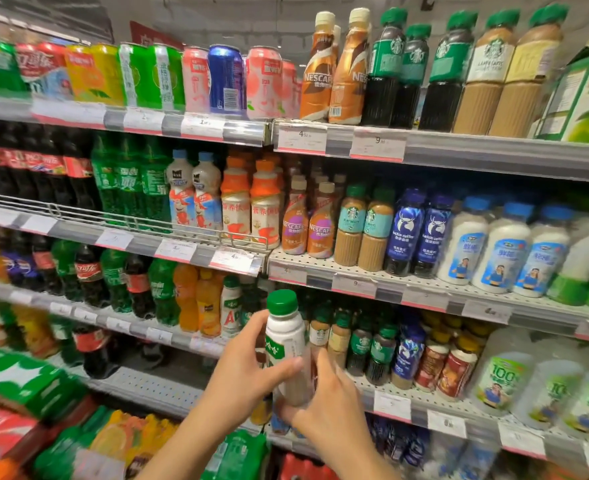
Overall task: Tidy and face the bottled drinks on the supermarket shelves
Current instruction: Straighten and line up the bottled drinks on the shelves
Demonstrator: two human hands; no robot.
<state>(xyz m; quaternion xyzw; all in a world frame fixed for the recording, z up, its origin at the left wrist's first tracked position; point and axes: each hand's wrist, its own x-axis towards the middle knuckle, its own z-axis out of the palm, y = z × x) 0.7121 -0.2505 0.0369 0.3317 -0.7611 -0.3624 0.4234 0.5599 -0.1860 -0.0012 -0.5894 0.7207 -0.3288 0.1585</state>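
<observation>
Grey metal shelving [459, 152] with price tags [301, 138] stands under a pale tiled ceiling [216, 15].

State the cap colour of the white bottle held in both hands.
Green: the white plastic bottle's screw cap, clearest in the head view.

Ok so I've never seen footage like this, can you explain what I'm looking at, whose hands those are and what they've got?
This is one picture from a wide-angle camera worn on a person's head, looking forward and down, so the two hands belong to the wearer. No machine is involved. In front are supermarket shelves stocked with cans and bottled drinks. The left hand grips a white bottle with a green cap, held upright in front of the shelves. The right hand holds the same bottle lower down, near its base. Starbucks coffee bottles stand just behind.
</observation>
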